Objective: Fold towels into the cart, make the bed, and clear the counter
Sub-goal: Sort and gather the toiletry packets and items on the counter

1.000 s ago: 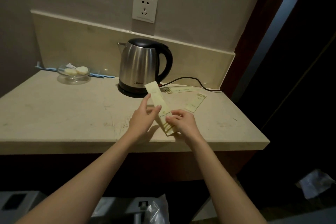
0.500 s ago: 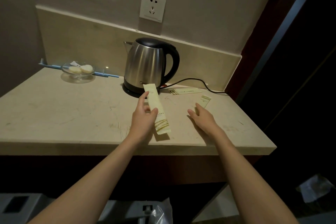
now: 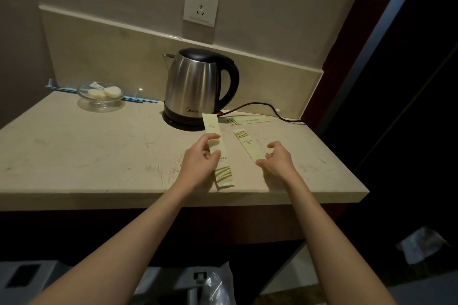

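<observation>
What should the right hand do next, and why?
Probably pinch and lift the second packet. The right hand touches its near end with fingers loosely curled, not gripping it, while the left hand already holds the first packet.

Quick tally: 3 long pale sachets, one in the left hand, sachet, 2nd sachet by the right hand, 3rd sachet flat near the cord. 1 steel kettle. 1 glass dish w/ 2 round pale pieces. 1 wall socket. 2 hands.
</observation>
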